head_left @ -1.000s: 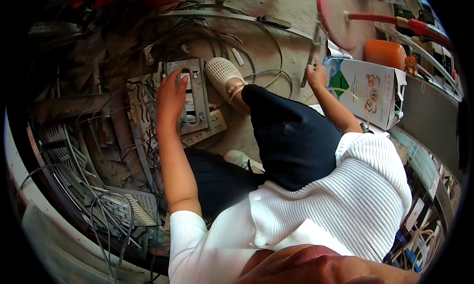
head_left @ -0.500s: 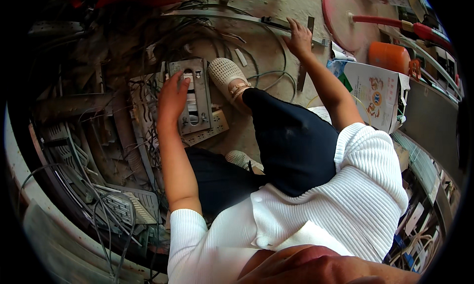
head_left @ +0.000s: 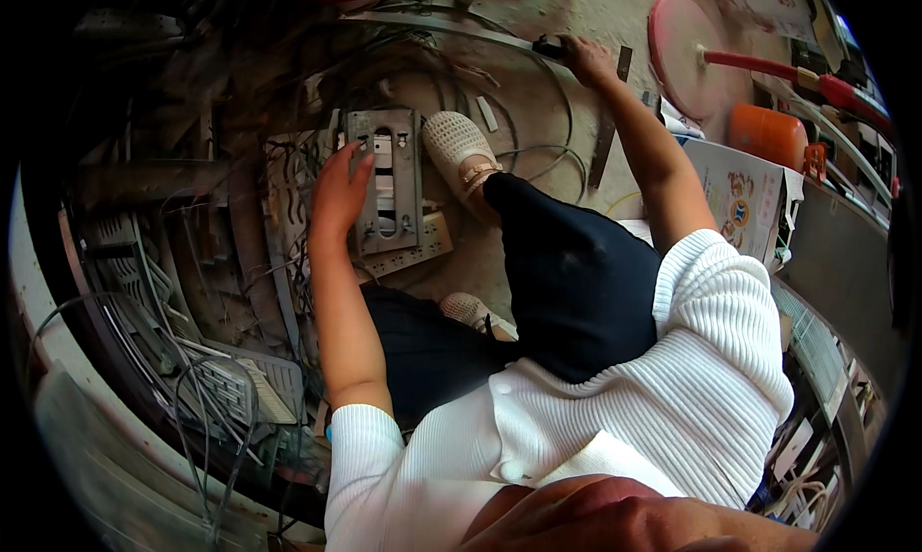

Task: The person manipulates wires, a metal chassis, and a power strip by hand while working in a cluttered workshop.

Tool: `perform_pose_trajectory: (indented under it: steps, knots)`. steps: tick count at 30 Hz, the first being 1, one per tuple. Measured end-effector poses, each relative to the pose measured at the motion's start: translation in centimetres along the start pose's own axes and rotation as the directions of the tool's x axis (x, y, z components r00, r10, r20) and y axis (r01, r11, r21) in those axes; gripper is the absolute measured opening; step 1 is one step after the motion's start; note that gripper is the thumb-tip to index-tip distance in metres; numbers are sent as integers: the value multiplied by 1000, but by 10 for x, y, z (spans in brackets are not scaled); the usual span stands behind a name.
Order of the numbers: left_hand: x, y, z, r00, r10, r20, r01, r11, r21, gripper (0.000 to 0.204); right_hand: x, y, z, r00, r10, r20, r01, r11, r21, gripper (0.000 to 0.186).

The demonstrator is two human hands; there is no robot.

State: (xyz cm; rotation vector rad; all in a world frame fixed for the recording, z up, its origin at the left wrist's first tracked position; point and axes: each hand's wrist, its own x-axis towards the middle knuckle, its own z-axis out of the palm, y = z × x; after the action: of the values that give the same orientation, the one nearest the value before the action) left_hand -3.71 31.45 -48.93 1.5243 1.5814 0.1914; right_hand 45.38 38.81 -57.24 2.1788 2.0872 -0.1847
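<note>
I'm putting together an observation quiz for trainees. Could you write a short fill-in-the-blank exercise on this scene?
1. The left grip is at the slotted metal plate; the ____ grip is by the long metal bar.
2. The power strip is partly hidden by the slotted metal ____.
3. The cylindrical container beside the cardboard box is coloured ____.
4. The person's ribbed top is ____.

Missing words: right; plate; orange; white.
</note>
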Motion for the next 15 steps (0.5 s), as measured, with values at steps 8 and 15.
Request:
perform_pose_trajectory:
  steps: [8, 15]
  knots:
    - [2, -6, 1, 999, 44, 11, -44, 999, 31, 46, 19, 12, -1, 951, 5, 309, -39, 994, 105, 38]
    - [1, -3, -2, 999, 42, 6, -42, 999, 26, 48, 0, -1, -8, 991, -77, 109, 71, 995, 65, 25]
